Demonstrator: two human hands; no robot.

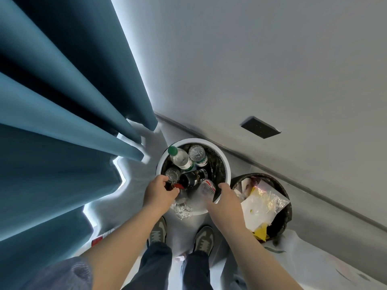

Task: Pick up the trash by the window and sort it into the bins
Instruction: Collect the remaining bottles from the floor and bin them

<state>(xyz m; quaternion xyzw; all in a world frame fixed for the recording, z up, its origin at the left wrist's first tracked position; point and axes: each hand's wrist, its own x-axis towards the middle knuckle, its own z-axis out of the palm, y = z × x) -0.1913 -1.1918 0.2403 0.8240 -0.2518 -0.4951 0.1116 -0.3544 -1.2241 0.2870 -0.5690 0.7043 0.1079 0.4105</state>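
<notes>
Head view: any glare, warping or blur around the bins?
Head view: daylight blows out white along the curtain edges; wide-lens distortion stretches the curtain and forearms; the clear bottle in the right hand is smeared; bottles in the white bin look sharp.

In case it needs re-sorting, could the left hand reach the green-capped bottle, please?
Probably yes: the green-capped bottle lies uncovered on top in the white bin, just beyond the left hand, though that hand grips a dark bottle.

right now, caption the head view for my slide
Left hand grips a dark bottle, right hand a clear bottle, over the white bin, beside the black bin of wrappers
</notes>
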